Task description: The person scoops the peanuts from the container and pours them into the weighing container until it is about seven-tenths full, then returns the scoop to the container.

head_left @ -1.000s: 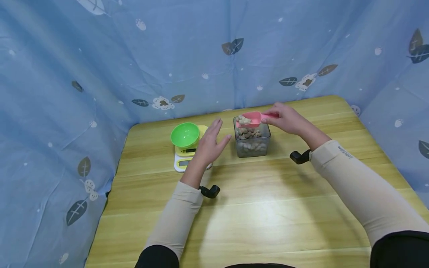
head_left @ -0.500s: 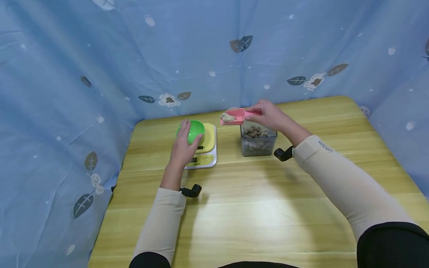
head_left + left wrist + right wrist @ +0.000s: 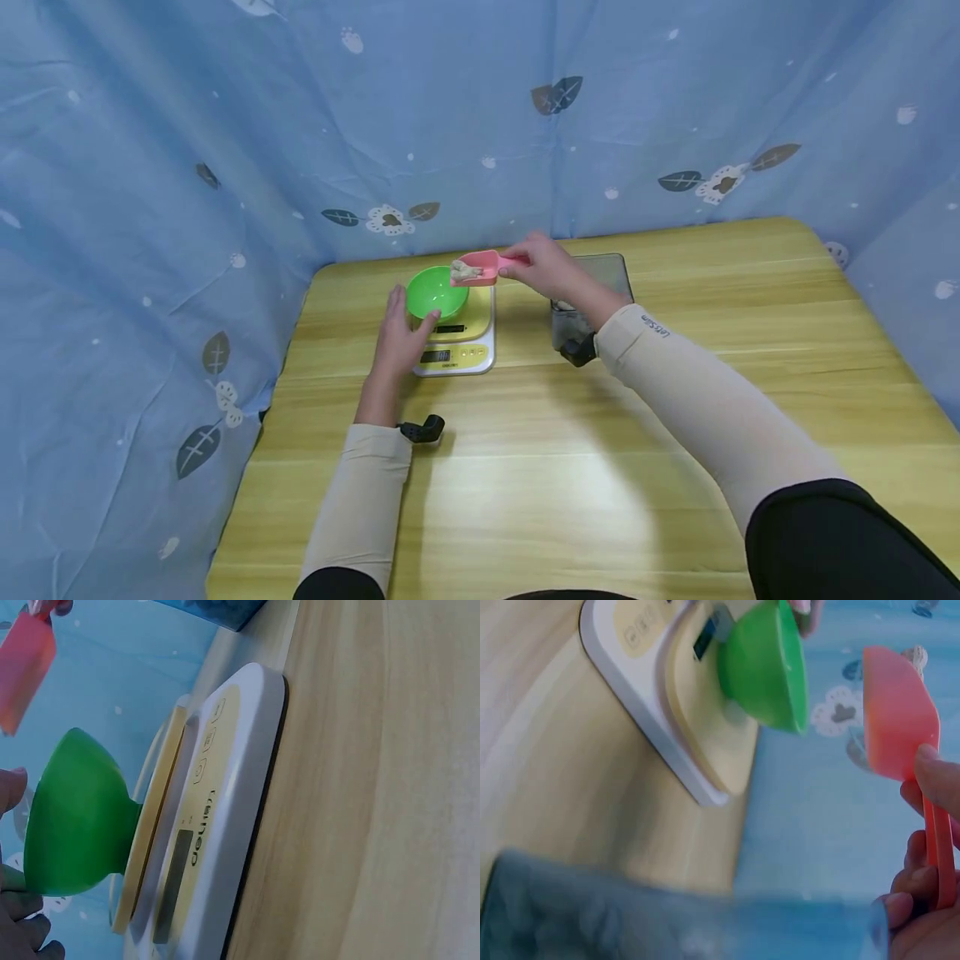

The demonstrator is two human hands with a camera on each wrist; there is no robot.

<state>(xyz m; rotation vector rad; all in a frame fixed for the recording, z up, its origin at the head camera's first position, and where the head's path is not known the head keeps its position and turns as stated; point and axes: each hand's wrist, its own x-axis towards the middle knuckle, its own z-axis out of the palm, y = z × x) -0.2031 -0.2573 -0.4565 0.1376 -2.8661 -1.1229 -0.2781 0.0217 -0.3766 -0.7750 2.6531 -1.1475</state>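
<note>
A pink scoop (image 3: 487, 263) with a few peanuts (image 3: 462, 271) in it is held by the handle in my right hand (image 3: 551, 271). The scoop's front end is above the right rim of a green bowl (image 3: 433, 298). That bowl stands on the yellow platform of a kitchen scale (image 3: 480, 354). My left hand (image 3: 396, 337) is at the bowl's left and front, its fingers fairly straight beside the wall and its thumb near the rim. In the left wrist view the fingers (image 3: 22, 907) appear to touch the bowl's side; firm contact is hard to tell.
A clear grey container (image 3: 611, 271) with peanuts stands right of the scale, partly hidden behind my right wrist. The wooden table (image 3: 525, 500) ends at a blue patterned curtain (image 3: 465, 108) at the back and left.
My right hand has carried the loaded scoop left from the container to the bowl. The left hand has moved left from in front of the scale to the bowl's side.
</note>
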